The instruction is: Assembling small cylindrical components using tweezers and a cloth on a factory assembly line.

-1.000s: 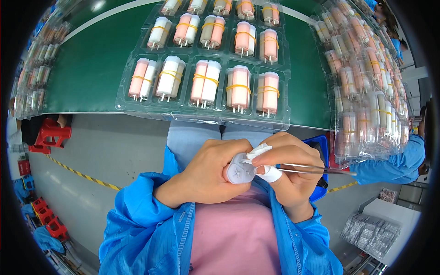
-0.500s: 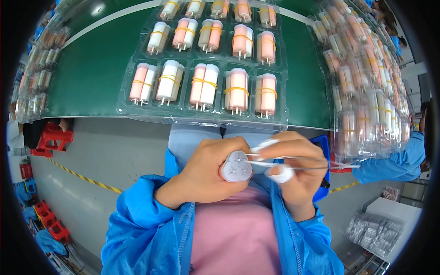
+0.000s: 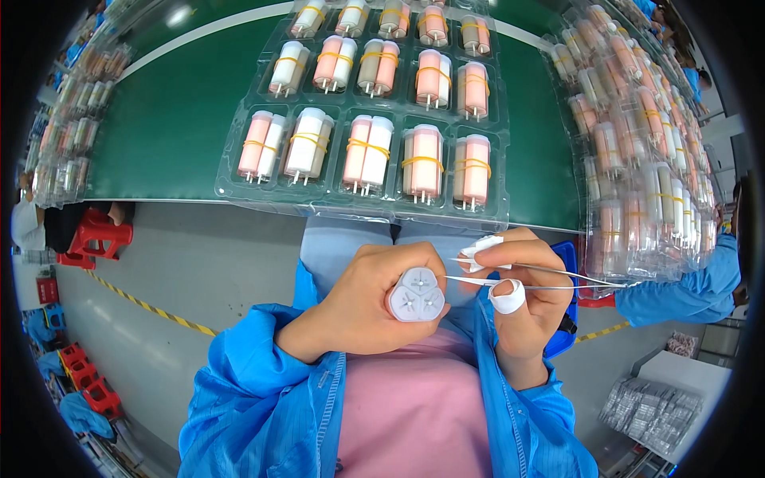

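My left hand (image 3: 362,299) is closed around a bundle of three capped tubes (image 3: 416,295), with its end turned up toward me. That end shows three pale grey round faces, each with a small star-like mark; the rest lies hidden in my fist. Between the thumb and fingers of my right hand (image 3: 535,307) is a pair of metal tweezers (image 3: 472,280). White tape wraps the thumb and a fingertip there. The tweezer tips stand apart from each other, just right of the bundle and off its face.
A clear plastic tray (image 3: 319,209) holds rows of pink, white and grey tube bundles with yellow bands on the green table (image 3: 159,159). Stacked filled trays (image 3: 637,183) rise at the right, others (image 3: 72,143) at the left. A blue bin (image 3: 564,338) sits beside my right hand.
The tweezers have drawn back to the right from the bundle's end face, and their tips have spread wider. My left hand keeps its hold. The view has shifted slightly.
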`<state>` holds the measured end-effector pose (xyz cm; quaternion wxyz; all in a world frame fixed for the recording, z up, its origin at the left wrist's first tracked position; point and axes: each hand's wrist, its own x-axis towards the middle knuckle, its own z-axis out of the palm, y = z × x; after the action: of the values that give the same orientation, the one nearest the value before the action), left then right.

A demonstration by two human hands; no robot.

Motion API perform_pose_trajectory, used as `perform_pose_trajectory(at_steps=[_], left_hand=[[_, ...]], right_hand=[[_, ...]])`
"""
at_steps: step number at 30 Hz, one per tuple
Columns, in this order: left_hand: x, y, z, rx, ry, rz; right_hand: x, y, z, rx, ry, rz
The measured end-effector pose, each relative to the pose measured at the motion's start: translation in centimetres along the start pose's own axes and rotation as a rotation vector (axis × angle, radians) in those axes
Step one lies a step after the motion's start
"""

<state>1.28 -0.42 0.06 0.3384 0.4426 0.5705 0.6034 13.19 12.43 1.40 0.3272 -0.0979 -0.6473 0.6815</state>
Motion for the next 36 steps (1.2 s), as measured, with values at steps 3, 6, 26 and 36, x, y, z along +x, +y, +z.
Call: perform_pose_trajectory(at_steps=[3,6,26,36], left_hand=[[0.0,0.0,-0.1,-0.001,-0.014,0.010],[0.0,-0.1,0.0,-0.004,-0.006,0.013],[0.2,-0.7,0.6,0.251,0.043,0.136],[0.0,-1.1,0.5,0.270,0.052,0.140]], right_hand=[[0.0,-0.2,-0.4,-0.099,-0.059,-0.043],[0.3,-0.7,-0.1,-0.154,-0.131,-0.085],[-0.7,-1.2,0.8,-0.171,-0.039,-0.017],[-0.7,-1.1,0.4,-0.265,-0.122,-0.084]])
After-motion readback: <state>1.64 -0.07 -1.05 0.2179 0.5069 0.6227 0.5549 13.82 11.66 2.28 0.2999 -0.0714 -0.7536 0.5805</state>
